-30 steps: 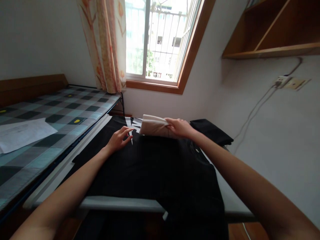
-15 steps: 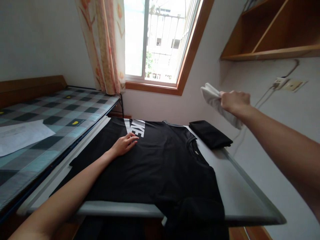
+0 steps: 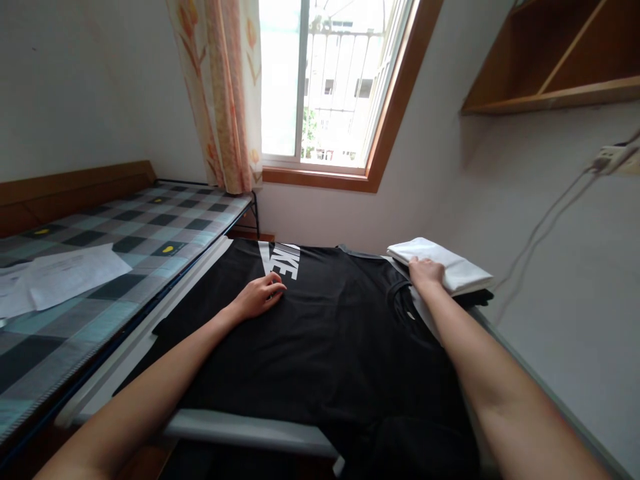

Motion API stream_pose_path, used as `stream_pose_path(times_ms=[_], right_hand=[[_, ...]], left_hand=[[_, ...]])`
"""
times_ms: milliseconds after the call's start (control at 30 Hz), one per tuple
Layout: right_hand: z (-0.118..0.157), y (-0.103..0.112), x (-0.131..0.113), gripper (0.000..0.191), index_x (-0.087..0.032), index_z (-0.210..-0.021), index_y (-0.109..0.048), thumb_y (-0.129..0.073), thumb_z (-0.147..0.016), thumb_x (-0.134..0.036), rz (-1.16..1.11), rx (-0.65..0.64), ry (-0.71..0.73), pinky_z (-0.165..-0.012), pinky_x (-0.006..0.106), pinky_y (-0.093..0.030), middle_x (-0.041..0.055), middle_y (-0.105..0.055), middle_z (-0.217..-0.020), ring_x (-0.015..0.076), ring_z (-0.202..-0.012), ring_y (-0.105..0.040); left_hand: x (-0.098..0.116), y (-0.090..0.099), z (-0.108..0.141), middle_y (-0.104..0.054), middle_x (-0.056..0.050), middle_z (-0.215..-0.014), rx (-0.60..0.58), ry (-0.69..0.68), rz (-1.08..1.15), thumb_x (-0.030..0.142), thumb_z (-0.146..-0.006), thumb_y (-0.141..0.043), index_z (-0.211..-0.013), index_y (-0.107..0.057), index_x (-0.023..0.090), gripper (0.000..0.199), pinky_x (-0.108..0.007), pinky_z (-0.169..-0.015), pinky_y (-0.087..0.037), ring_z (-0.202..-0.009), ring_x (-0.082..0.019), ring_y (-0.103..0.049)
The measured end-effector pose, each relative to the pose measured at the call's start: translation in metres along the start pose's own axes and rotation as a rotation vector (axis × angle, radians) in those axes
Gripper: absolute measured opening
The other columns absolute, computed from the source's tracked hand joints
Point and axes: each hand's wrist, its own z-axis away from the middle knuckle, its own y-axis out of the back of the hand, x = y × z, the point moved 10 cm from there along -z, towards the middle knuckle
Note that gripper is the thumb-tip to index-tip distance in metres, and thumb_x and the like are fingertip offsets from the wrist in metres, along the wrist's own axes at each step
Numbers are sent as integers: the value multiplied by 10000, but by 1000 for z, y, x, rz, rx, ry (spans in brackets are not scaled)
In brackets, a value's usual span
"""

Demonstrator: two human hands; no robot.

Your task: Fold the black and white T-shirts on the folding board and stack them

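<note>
A black T-shirt (image 3: 325, 320) with white NIKE lettering lies spread over a white table (image 3: 245, 427), its collar to the right. My left hand (image 3: 259, 295) rests on the shirt beside the lettering, fingers loosely bent and apart, holding nothing. At the table's far right, a folded white cloth (image 3: 450, 261) lies on a folded black cloth (image 3: 473, 298), most of which is covered. My right hand (image 3: 426, 271) grips the white cloth at its near left edge; the fingertips are partly hidden.
A bed with a checked mattress (image 3: 150, 257) stands along the left, with papers (image 3: 65, 277) on it. Behind the table are a window (image 3: 330, 87) and a curtain (image 3: 227, 100). A wooden shelf (image 3: 560, 93) hangs on the right wall, with cables (image 3: 545, 223) below.
My right hand has brought the white cloth down from the air onto the folded black cloth. My left hand stays on the T-shirt. The view has shifted slightly.
</note>
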Motion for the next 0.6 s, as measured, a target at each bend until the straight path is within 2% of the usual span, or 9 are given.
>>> stream_pose_path(times_ms=[100,167,333,500,600], right_hand=[[-6,1,28,544,-195,-1471,-383,-349,-928,-199,14,42,-102,-941,632,-363,261,-416,-1431,435,-1210,-491],[-9,-5,39,571,-266,-1493,-337,-350,-926,-201,-12,28,-96,-989,649,-300,204,-295,-1530,451,-1277,-408],[-12,-22,49,583,-286,-1488,-339,-344,-910,-210,-113,-10,-49,-940,686,-331,196,-253,-1553,467,-1311,-343],[-10,-29,51,637,-341,-1490,-316,-417,-870,-236,-144,13,-52,-966,689,-332,134,-240,-1572,451,-1363,-284],[-10,-20,55,631,-271,-1490,-340,-414,-865,-215,-194,51,-41,-942,610,-400,175,-346,-1516,438,-1292,-406]], left_hand=[[0,0,-1,-597,-58,-1058,-11,9,29,251,-927,-495,-1017,-655,203,189,-253,-705,-501,-745,-118,-605],[-1,0,-1,-603,-55,-1036,-15,14,44,242,-925,-497,-1004,-660,204,185,-256,-725,-502,-783,-130,-613],[-3,-3,-2,-619,-49,-977,-30,21,71,232,-926,-497,-996,-664,206,183,-271,-780,-504,-856,-152,-617],[-4,-4,-2,-628,-49,-949,-44,30,85,218,-919,-500,-1003,-670,201,190,-282,-796,-507,-856,-156,-618],[-5,-4,-2,-631,-49,-953,-44,39,110,213,-913,-505,-991,-677,202,190,-279,-799,-509,-858,-154,-620]])
